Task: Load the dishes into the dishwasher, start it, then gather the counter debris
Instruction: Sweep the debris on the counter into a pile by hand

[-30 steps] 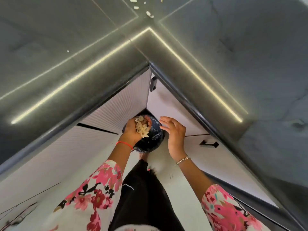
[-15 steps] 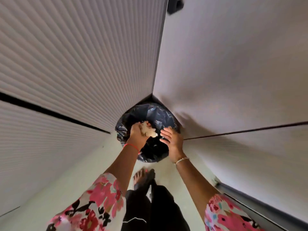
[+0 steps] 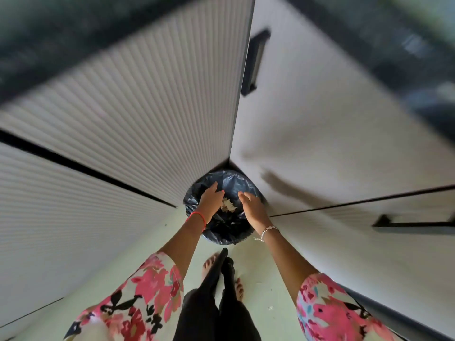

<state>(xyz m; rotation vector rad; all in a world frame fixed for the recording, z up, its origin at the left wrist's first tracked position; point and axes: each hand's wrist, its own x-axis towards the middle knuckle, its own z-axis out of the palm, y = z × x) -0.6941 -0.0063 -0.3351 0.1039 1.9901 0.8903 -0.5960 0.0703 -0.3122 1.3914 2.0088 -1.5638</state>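
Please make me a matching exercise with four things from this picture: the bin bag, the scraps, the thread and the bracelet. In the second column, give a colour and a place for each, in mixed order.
Column one:
1. bin bag
2. scraps
3. thread
4. bracelet

Column two:
a. silver, on the right wrist
b. black, wide open, in the corner
c. red, on the left wrist
d. pale, over the open bag

Pairs: 1-b, 2-d, 3-c, 4-a.

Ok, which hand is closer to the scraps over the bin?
Left. The left hand is right against the scraps, above the bin bag. The right hand is on their other side, with a sliver of black bag showing between.
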